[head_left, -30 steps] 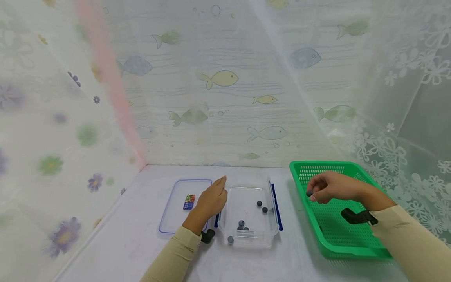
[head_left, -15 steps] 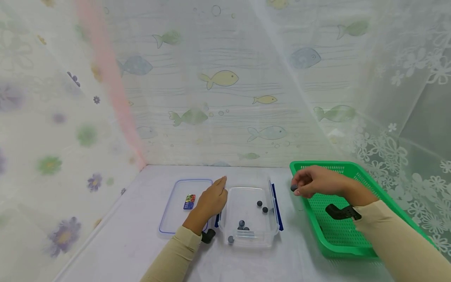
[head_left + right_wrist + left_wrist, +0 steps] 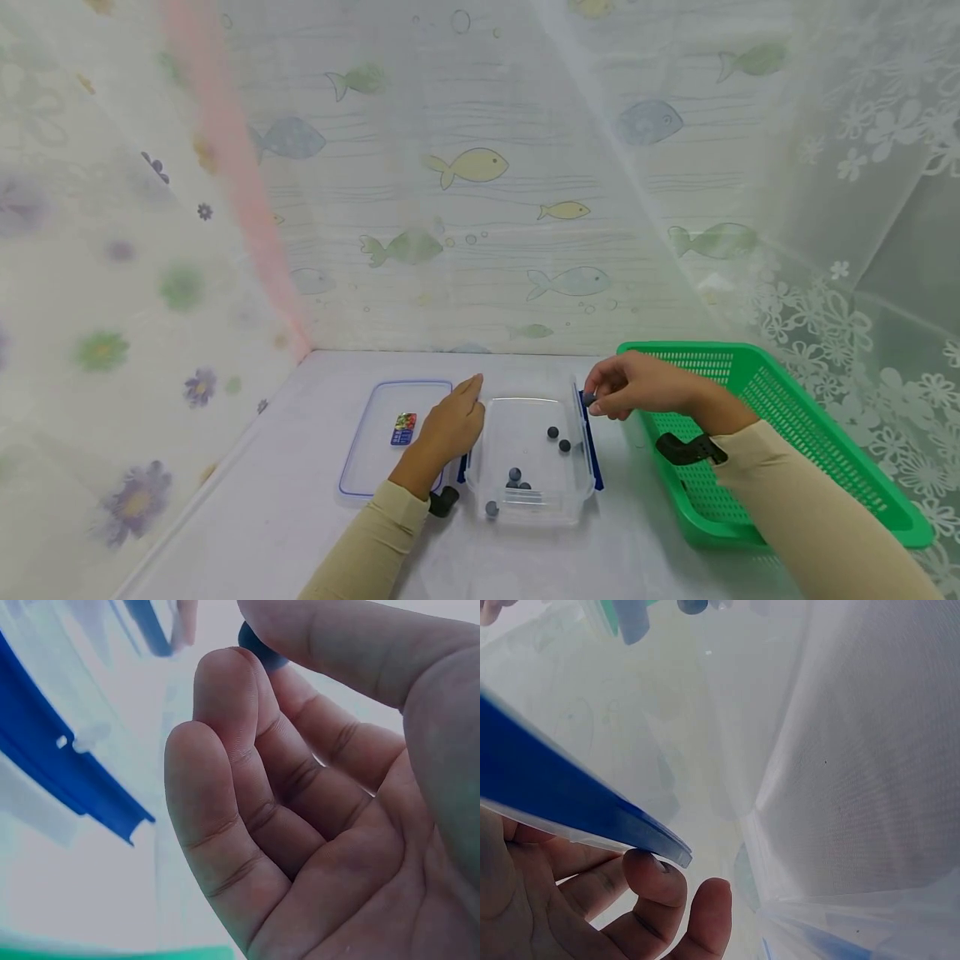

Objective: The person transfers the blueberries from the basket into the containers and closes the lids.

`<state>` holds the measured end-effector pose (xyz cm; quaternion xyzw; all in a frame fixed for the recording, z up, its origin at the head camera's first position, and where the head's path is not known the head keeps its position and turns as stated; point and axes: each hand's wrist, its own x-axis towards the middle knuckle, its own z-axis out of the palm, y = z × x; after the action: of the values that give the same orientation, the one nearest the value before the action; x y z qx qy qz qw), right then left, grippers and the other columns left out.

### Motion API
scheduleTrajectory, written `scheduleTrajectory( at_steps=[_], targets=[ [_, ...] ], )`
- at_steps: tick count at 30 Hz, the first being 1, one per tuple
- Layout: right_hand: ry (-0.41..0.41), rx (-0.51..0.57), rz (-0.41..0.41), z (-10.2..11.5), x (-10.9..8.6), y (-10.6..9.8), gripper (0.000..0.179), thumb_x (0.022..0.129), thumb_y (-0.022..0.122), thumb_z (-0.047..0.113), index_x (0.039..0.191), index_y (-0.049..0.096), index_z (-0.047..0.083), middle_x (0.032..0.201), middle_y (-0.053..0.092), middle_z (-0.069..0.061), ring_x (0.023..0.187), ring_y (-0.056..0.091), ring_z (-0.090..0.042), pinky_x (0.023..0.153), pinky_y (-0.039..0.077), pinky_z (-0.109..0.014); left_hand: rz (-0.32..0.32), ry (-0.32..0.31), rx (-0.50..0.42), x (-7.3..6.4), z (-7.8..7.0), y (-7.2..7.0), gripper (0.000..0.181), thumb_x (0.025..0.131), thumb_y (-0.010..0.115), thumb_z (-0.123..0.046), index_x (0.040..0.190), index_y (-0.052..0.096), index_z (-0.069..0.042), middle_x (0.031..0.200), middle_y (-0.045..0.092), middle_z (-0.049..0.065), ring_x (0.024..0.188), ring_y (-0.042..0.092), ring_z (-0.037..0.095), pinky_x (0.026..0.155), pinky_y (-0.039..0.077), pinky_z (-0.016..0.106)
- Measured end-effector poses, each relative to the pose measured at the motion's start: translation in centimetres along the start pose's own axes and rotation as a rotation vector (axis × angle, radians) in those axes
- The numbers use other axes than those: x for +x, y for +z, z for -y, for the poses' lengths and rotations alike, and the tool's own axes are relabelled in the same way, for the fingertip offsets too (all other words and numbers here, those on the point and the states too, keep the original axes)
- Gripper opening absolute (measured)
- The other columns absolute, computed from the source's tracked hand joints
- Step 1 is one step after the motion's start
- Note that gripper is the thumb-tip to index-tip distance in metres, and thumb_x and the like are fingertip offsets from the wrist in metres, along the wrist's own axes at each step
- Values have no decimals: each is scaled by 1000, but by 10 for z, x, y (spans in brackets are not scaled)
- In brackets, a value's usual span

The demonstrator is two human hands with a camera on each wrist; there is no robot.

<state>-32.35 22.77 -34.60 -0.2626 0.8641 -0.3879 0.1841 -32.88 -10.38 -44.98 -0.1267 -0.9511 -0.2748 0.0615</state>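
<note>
My right hand (image 3: 637,387) pinches a small dark ball (image 3: 259,646) between thumb and fingertips, beside the right wall of a clear plastic box (image 3: 525,417). Its other fingers are loosely bent in the right wrist view. The box has blue side flaps (image 3: 590,442) folded down. Several like balls (image 3: 564,446) show in it, some near its front wall. My left hand (image 3: 450,425) rests along the left side of the box. In the left wrist view its relaxed fingers (image 3: 654,881) lie at the edge of a blue flap (image 3: 570,791).
A clear lid (image 3: 363,450) with a blue rim and a small colourful label (image 3: 403,429) lies at the left, partly behind the left arm. To the right stands a green slotted basket (image 3: 817,433), partly covered by the right arm. Patterned sheets hang behind and at both sides.
My right hand has moved left from over the green basket to the right wall of the box, carrying the dark ball. The left hand has stayed in place.
</note>
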Motion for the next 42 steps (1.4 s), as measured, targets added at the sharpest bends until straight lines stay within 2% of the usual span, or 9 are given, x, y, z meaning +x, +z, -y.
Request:
scheduleTrajectory(
  at_steps=[6,13,17,29,34,42],
  targets=[
    [-6,17,11,1,11,9,26,92,80,24,110,71,8,88,72,-10,79,67,-26,74,60,-39,1,-1,-12,-2,-3,-1,57,109,32,-31,163,33,-13,168,34,5,155,34,30,125,30,53],
    [-8,29,23,2,17,18,23,92,79,22,109,72,9,95,73,-23,83,69,-31,76,61,-41,3,7,-9,-2,-2,0,57,108,33,-30,163,33,-12,168,35,8,155,35,31,124,30,54],
    [-11,38,33,1,20,21,24,92,80,24,109,72,9,96,73,-24,80,68,-27,75,60,-38,2,-1,-1,-2,-1,0,58,108,33,-31,163,33,-13,168,35,6,155,35,30,125,30,53],
    [-16,39,40,1,22,24,24,91,80,25,109,71,10,94,72,-24,79,66,-25,73,58,-36,-5,-9,4,-2,0,1,57,108,32,-32,163,34,-14,168,36,3,154,36,29,124,31,52],
    [-6,25,32,0,21,23,23,91,80,24,108,72,11,94,72,-24,79,66,-22,73,58,-37,-7,-1,5,-2,-1,0,57,108,33,-31,162,35,-13,167,37,5,154,36,31,124,31,53],
    [-3,-10,22,2,16,19,20,92,79,24,107,72,12,88,73,-13,80,67,-24,74,59,-38,-9,11,-1,-2,-1,-1,58,108,32,-30,162,34,-11,167,37,6,154,36,30,124,31,52]
  ],
)
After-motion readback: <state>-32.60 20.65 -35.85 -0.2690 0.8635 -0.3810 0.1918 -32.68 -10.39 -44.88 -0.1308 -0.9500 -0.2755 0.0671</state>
